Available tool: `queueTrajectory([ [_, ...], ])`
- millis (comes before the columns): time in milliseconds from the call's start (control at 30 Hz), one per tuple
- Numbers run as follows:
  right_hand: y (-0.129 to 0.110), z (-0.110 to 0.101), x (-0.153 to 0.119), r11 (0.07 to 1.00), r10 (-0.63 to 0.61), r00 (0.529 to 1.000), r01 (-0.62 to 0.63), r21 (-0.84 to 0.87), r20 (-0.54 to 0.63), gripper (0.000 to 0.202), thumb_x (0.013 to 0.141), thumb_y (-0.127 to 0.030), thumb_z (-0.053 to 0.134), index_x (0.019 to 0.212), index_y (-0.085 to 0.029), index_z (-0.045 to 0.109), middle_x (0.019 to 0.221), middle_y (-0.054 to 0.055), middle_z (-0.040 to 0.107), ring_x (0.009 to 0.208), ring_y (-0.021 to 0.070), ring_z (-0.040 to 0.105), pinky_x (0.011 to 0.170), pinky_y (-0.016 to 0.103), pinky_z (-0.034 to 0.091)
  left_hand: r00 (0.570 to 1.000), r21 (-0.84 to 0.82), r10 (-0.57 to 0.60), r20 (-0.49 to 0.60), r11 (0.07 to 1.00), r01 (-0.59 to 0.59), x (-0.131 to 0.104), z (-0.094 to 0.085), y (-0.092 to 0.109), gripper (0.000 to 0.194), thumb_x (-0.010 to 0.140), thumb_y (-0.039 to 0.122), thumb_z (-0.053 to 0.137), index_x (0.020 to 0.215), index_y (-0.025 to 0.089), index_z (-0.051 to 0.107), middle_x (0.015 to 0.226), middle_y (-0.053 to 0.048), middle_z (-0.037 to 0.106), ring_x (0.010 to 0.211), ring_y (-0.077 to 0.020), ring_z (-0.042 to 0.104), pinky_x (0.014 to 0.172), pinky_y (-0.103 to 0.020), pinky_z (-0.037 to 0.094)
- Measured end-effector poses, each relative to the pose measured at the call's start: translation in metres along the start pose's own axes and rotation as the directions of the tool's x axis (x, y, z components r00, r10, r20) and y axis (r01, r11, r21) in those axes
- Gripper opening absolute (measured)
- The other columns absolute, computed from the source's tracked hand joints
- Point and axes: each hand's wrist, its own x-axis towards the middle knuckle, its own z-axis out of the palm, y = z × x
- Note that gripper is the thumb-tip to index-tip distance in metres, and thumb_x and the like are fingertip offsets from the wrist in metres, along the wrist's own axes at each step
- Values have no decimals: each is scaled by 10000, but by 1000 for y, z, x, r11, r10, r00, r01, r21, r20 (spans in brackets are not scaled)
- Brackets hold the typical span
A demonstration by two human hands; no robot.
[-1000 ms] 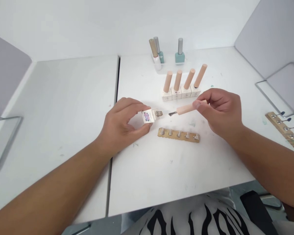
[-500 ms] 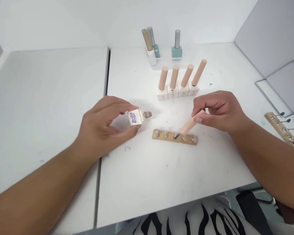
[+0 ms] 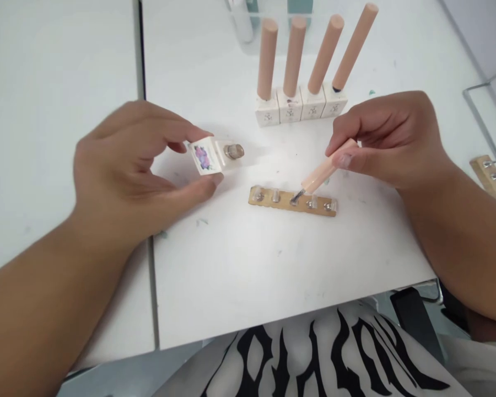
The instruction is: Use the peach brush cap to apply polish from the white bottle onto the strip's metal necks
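Note:
Between the thumb and fingers of my left hand (image 3: 140,165) is a white nail polish bottle (image 3: 206,157) with a flower picture, tilted, its uncapped neck pointing right. My right hand (image 3: 384,138) pinches the peach handle of a nail polish brush (image 3: 324,172). The brush's dark bristles meet the middle piece on a narrow wooden strip (image 3: 283,202). Several small clear nail tips on metal studs sit along that strip, which lies on the white table between my hands.
Behind the strip stands a row of several white bottles (image 3: 289,107) with peach caps. Farther back is a clear plastic tray (image 3: 268,47) holding other bottles. At the right edge lie a second wooden strip (image 3: 490,176) and a wire frame (image 3: 479,118). A seam divides the tabletop.
The view has tipped down and come closer, so the back tray is mostly cut off. Both hands keep their holds, and the brush stays at the middle piece.

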Motion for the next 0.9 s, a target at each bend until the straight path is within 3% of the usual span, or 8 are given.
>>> queueTrajectory([
  [400, 2, -2, 1, 999, -31, 999, 30, 15, 14, 73, 787, -191, 694, 719, -167, 681, 606, -34, 571, 552, 37, 469, 501, 248, 333, 981, 102, -179, 77, 980, 171, 2, 0, 3, 171, 710, 333, 653, 829, 218, 609, 796, 13, 560, 785, -144, 514, 743, -339, 474],
  [600, 4, -2, 1, 999, -32, 999, 31, 23, 9, 61, 790, -176, 694, 731, -165, 681, 628, -24, 583, 557, 43, 471, 506, 256, 334, 995, 80, -100, 24, 992, 98, -6, 0, -6, 276, 718, 347, 682, 959, 221, 629, 890, 17, 602, 840, -153, 528, 755, -353, 485],
  [900, 2, -2, 0, 998, -53, 999, 53, -32, 4, 47, 792, -175, 683, 747, -175, 673, 638, -30, 575, 568, 44, 476, 525, 257, 342, 994, 105, -107, 20, 989, 104, -10, 0, -11, 311, 721, 322, 681, 1008, 206, 647, 942, 18, 607, 868, -153, 534, 784, -356, 490],
])
